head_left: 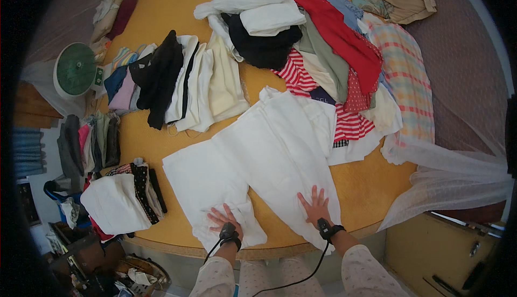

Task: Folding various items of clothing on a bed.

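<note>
A pair of white trousers [274, 151] lies spread over the yellow-brown surface in front of me, its two legs parted toward the near edge. My left hand [224, 219] rests flat on the lower end of the left leg, fingers spread, with creases in the cloth around it. On the other leg, near its lower end, my right hand [316, 207] lies flat with the fingers apart. Neither hand grips the cloth. A black band with a small device and a cable is on each wrist. The far end of the trousers reaches the heaped clothes.
Behind the trousers is a heap with a red garment [339, 33] and a black one [264, 44]. Folded clothes [188, 81] stand in a row at the left; another stack [118, 203] sits nearer. A green fan [75, 70] is far left. Sheer netting [458, 173] hangs at the right.
</note>
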`<state>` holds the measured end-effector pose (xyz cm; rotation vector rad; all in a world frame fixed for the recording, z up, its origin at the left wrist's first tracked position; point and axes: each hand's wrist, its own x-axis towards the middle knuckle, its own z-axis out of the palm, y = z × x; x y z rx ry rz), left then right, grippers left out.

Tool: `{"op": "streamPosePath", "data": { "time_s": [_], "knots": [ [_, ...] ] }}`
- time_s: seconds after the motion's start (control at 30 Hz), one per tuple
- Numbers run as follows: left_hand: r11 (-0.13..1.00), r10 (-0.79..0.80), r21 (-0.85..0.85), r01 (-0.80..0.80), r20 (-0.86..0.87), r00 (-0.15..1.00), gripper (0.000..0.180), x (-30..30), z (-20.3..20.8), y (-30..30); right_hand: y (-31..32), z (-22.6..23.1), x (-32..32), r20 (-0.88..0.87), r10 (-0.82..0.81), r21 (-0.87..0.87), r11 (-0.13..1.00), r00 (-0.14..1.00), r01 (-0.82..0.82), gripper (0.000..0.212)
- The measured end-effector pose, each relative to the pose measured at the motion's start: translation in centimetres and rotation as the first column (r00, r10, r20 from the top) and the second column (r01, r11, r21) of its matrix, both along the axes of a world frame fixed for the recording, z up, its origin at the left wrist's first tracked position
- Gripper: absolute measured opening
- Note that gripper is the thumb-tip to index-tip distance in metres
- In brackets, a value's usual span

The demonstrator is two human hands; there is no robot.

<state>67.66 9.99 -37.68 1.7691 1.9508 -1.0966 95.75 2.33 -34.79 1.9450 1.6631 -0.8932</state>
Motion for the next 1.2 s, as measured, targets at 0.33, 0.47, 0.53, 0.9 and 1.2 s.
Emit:
{"op": "streamPosePath", "data": {
  "time_s": [0.33,0.47,0.53,0.9,1.2],
  "knots": [
    [1.0,0.005,-0.003,-0.005,0.006,1.0,0.076,0.0,0.4,0.1,-0.2,-0.4,0.1,-0.011,0.0,-0.009,1.0,1.0,0.0,0.11],
    [0.998,-0.023,0.058,0.024,-0.03,0.999,0.076,-0.3,0.0,-0.4,-0.4,-0.7,-0.1,-0.02,-0.01,-0.002,1.0,1.0,0.009,0.112],
    [0.994,-0.04,0.098,0.044,-0.042,0.998,0.077,0.1,0.2,-0.3,-0.6,-0.8,0.1,-0.02,-0.017,-0.002,1.0,1.0,0.017,0.112],
    [1.0,-0.007,0.027,0.007,0.0,1.0,0.079,-0.3,-0.2,-0.2,0.0,0.2,0.0,-0.036,0.004,0.003,1.0,0.999,-0.004,0.112],
    [1.0,-0.004,-0.027,0.004,-0.002,1.0,0.082,0.2,0.7,0.2,0.0,0.4,0.1,-0.034,-0.002,0.012,1.0,0.999,0.002,0.11]
  ]
}}
